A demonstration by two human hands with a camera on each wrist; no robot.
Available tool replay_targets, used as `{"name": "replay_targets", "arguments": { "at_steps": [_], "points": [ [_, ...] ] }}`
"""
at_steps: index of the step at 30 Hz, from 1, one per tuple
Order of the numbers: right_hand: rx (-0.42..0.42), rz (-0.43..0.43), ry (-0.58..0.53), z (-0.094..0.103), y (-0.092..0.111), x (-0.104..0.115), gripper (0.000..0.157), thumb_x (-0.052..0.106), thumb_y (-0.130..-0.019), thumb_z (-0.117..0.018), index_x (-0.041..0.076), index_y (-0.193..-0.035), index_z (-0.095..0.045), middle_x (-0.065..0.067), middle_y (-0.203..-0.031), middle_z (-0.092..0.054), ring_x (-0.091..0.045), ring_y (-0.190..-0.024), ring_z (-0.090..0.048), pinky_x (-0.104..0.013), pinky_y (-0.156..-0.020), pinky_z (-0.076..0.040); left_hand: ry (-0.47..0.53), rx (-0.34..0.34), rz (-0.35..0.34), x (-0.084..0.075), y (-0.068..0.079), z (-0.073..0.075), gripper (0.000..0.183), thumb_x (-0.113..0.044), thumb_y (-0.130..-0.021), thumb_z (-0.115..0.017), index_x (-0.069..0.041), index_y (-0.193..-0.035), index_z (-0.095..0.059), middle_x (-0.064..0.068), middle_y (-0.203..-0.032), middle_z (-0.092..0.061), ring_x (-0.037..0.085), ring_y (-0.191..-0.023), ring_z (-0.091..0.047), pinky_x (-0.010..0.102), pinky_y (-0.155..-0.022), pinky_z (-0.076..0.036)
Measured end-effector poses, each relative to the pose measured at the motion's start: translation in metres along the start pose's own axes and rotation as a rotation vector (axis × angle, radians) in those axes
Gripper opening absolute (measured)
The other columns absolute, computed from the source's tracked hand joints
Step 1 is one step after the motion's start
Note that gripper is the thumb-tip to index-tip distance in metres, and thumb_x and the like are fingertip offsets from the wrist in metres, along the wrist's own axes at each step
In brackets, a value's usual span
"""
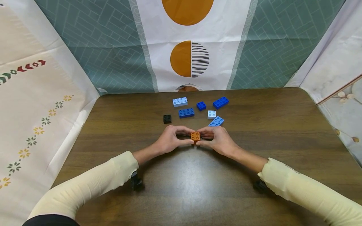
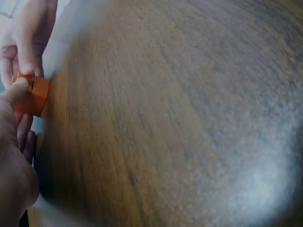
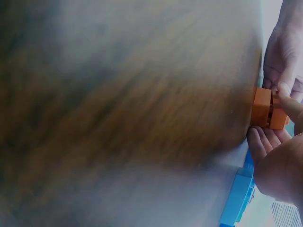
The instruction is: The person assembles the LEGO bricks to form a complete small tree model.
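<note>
Two orange toy building bricks, one above the other, stand at the middle of the table between my hands; the studs of the upper orange brick face up in the head view. A narrow uneven gap shows between it and the lower orange brick in the right wrist view. My left hand pinches the upper brick from the left, thumb in front and fingers behind. From the other side my right hand pinches the same brick. The lower brick rests on the tabletop, close under the fingertips.
Behind my hands on the wooden table lie a black brick, dark blue bricks, light blue bricks and a medium blue brick close behind my right hand. A patterned cloth hangs along the far edge.
</note>
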State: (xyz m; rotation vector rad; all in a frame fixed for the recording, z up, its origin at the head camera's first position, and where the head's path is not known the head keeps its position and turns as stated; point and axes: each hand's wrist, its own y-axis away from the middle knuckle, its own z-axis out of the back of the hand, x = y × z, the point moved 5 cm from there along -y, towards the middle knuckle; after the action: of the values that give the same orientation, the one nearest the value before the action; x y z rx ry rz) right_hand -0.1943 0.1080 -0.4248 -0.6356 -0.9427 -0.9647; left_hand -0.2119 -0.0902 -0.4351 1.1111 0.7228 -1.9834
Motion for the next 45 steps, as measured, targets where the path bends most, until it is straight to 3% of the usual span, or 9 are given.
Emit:
{"name": "replay_targets", "arguments": {
  "at_steps": [6, 16, 45],
  "points": [
    [-0.031, 0.033, -0.031, 0.0041, 0.0003, 0.0033, 0.039, 0.009, -0.093, -0.084, 0.001, -0.13, -0.074, -0.012, -0.122, -0.076, -0.025, -0.111, -0.075, -0.033, -0.09, -0.061, -0.002, -0.004, -0.003, 0.0021, -0.0026, -0.001, 0.034, -0.015, -0.093, -0.086, -0.013, -0.126, -0.077, -0.003, -0.116, -0.078, 0.01, -0.106, -0.074, 0.032, -0.095, -0.059],
    [-0.071, 0.079, 0.077, 0.0078, 0.0012, 0.006, 0.03, 0.01, -0.092, -0.084, 0.005, -0.122, -0.08, -0.01, -0.111, -0.08, -0.02, -0.099, -0.078, -0.031, -0.081, -0.063, 0.008, 0.009, 0.002, 0.0038, -0.004, -0.003, 0.033, -0.016, -0.093, -0.086, -0.014, -0.125, -0.078, -0.004, -0.115, -0.078, 0.008, -0.106, -0.074, 0.031, -0.095, -0.059],
    [-0.025, 0.08, 0.057, 0.0073, -0.001, 0.0052, 0.03, 0.012, -0.092, -0.085, 0.006, -0.121, -0.081, -0.007, -0.11, -0.08, -0.019, -0.101, -0.077, -0.032, -0.085, -0.063, -0.026, -0.008, -0.001, -0.0039, 0.0031, -0.0007, 0.034, -0.021, -0.096, -0.083, -0.018, -0.128, -0.076, -0.004, -0.121, -0.077, 0.008, -0.109, -0.073, 0.035, -0.098, -0.058]
  ]
}}
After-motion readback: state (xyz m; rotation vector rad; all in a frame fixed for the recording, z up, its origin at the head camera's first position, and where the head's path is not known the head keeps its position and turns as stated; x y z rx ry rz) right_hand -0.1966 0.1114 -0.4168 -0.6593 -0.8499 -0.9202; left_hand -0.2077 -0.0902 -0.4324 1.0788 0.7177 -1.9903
